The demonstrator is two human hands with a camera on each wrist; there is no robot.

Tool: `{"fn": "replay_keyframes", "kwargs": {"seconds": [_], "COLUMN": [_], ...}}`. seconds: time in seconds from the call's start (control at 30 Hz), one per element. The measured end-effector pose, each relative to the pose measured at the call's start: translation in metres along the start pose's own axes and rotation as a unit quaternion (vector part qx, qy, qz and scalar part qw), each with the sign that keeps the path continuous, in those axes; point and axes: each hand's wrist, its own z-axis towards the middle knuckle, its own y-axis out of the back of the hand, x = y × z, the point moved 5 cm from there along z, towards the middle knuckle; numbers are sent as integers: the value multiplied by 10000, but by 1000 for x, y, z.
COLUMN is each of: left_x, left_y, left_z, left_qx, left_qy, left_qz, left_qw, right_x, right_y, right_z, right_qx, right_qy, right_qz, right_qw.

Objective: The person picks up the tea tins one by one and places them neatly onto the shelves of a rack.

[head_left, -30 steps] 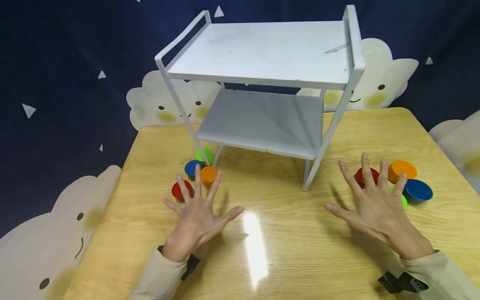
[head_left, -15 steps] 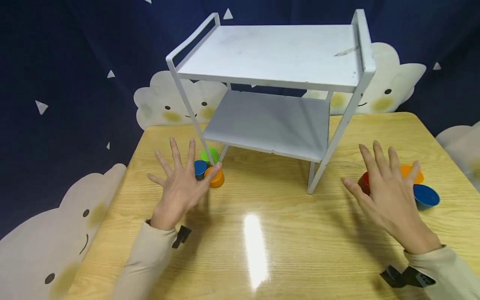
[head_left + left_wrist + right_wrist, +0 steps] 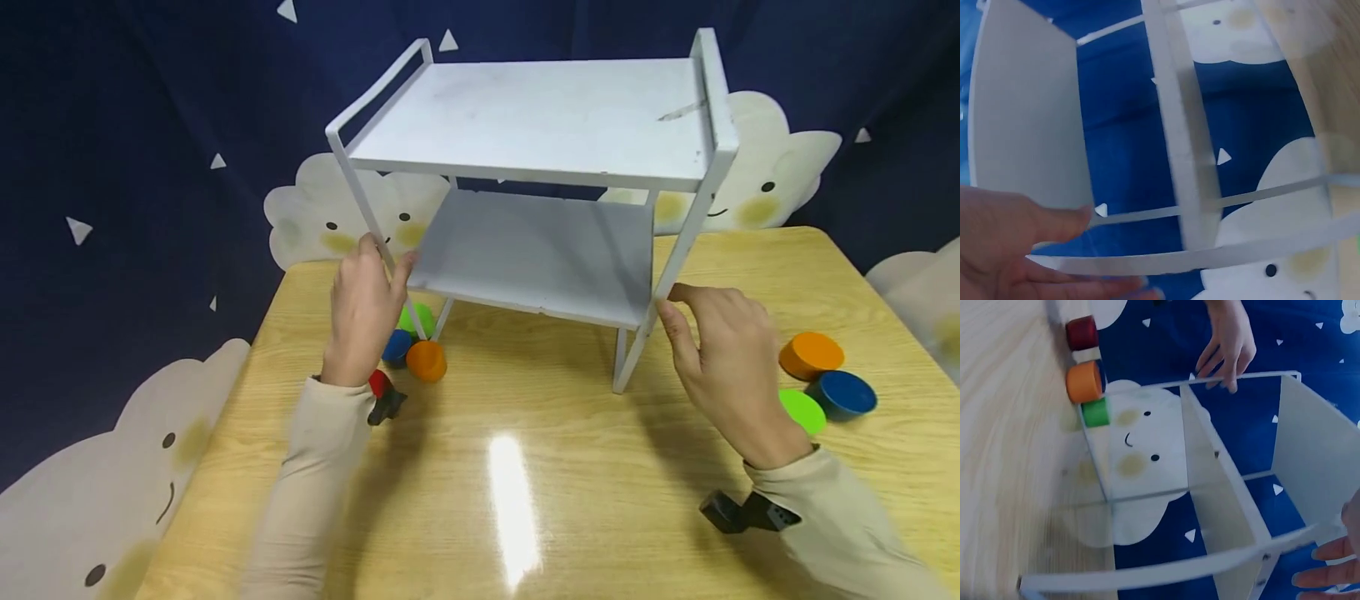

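A white two-tier rack (image 3: 540, 121) stands upright on the wooden table. My left hand (image 3: 363, 312) is at its left front post (image 3: 1147, 264). In the left wrist view the thumb and fingers lie on either side of that post, with a gap showing beside the thumb. My right hand (image 3: 731, 375) is at the right front post (image 3: 681, 242), its thumb tip close against it. The right wrist view shows this hand's fingers (image 3: 1332, 575) only partly, just below the post, with no firm grip visible. Whether either hand touches the rack is unclear.
By the left legs sit small cups: orange (image 3: 427, 361), blue (image 3: 397, 347), green (image 3: 417, 320) and a partly hidden red one (image 3: 380, 383). To the right are orange (image 3: 812, 355), blue (image 3: 843, 395) and green (image 3: 802, 412) cups. A dark cloud-patterned curtain (image 3: 150, 167) hangs behind.
Both hands, spread wide above the table earlier, have moved to the rack's front posts, and their fingers have come together and bent. The red cup on the right is now hidden behind the right hand.
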Motion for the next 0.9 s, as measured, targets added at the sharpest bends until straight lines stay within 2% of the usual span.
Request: {"fn": "replay_keyframes", "kwargs": {"seconds": [0.17, 0.3, 0.5, 0.67, 0.9], "left_x": [8, 12, 15, 15, 12], "left_y": [-5, -7, -9, -9, -8], "left_z": [2, 3, 5, 5, 5], "left_qx": [-307, -424, -545, -565, -576], "left_qy": [-39, -63, -160, -178, -175], "left_qz": [-773, -1093, -1118, -1148, -1111], "left_qw": [9965, 9931, 9921, 9916, 9920], "right_x": [8, 11, 9, 5, -3], "right_y": [-3, -4, -7, -7, -8], "right_z": [5, 7, 11, 13, 16], "right_qx": [27, 129, 181, -3, -221], "right_qy": [-54, -42, 10, 19, 15], "right_qz": [-131, -222, 21, 406, 612], "right_qw": [9999, 9997, 9998, 9992, 9979]}}
